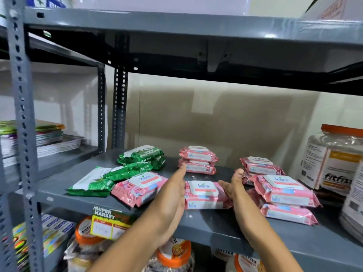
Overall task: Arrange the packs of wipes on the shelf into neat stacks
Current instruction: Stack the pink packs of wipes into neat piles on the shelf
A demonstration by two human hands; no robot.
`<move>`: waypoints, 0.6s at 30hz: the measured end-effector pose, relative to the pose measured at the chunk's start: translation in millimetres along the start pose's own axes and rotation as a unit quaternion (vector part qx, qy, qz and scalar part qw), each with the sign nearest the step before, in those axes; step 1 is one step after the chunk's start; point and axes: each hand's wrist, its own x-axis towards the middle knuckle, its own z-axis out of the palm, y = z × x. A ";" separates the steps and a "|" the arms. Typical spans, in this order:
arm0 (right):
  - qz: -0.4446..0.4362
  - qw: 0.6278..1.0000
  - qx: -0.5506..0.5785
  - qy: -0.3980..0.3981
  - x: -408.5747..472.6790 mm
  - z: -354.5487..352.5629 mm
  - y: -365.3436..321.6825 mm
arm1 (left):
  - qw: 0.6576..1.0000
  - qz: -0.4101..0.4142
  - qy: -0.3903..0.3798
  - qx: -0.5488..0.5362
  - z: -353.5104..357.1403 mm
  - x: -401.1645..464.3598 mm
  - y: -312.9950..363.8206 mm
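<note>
grey metal shelf (216,224): green wipe packs (137,161), pink wipe packs (204,195), jars (332,160).

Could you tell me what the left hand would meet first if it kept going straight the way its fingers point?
Probably the stack of two pink packs at the back: the left hand's fingertips already sit near its lower pack, though depth is unclear.

- Centre pink pack (206,195): lies flat near the front edge of the grey shelf (225,226), white lid up.
- Behind it: two pink packs stacked (198,160).
- To its right: untidy pink packs (279,185), overlapping.
- To its left: one tilted pink pack (137,186), then green packs (125,167) strewn.
</note>
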 end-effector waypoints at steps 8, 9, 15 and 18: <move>-0.096 0.966 -0.236 0.036 -14.3 3.9 14.9 | 0.960 0.016 -0.005 0.278 -17.9 20.8 1.5; -0.102 0.962 -0.249 0.042 -16.2 5.1 14.9 | 0.923 0.050 0.031 0.380 -25.5 20.6 1.9; -0.132 0.973 -0.179 0.059 -21.1 5.8 17.6 | 0.637 0.131 0.256 0.715 -85.8 -3.0 25.7; -0.141 0.975 -0.166 0.053 -26.3 6.7 16.6 | 0.621 0.002 0.182 0.762 -108.7 -3.6 28.0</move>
